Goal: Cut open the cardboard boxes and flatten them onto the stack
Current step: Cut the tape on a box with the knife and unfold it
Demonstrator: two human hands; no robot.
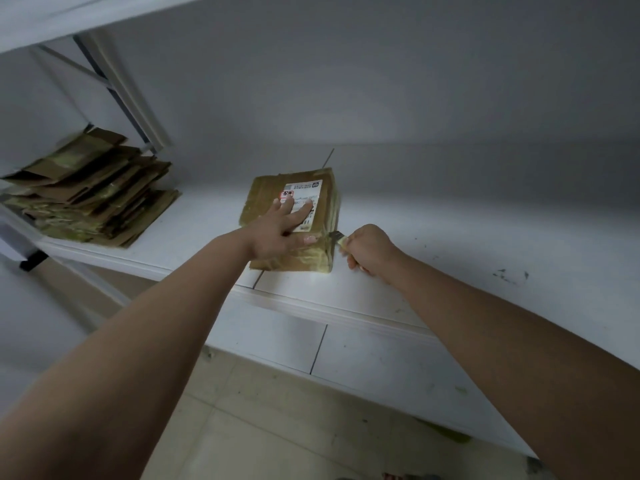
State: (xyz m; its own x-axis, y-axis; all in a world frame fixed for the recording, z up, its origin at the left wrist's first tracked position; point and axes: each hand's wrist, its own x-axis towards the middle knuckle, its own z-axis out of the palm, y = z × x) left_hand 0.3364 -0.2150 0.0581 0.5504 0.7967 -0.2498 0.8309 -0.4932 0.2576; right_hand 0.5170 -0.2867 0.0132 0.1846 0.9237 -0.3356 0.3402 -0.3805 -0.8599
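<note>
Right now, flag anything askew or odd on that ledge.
The stack of flattened boxes is untidy: sheets fan out at different angles, some overhanging the ledge edge. Dark scuff marks spot the surface at right.

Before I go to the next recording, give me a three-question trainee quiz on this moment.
1. True or false: the left hand lies flat with spread fingers on top of the cardboard box.
2. What does the right hand grip? A) tape roll B) cutter C) marker
3. Fill in: the stack of flattened cardboard lies on the white ledge to the ____ of the box.

Key: 1 true. 2 B: the cutter has its blade at the box's right edge. 3 left.
</note>
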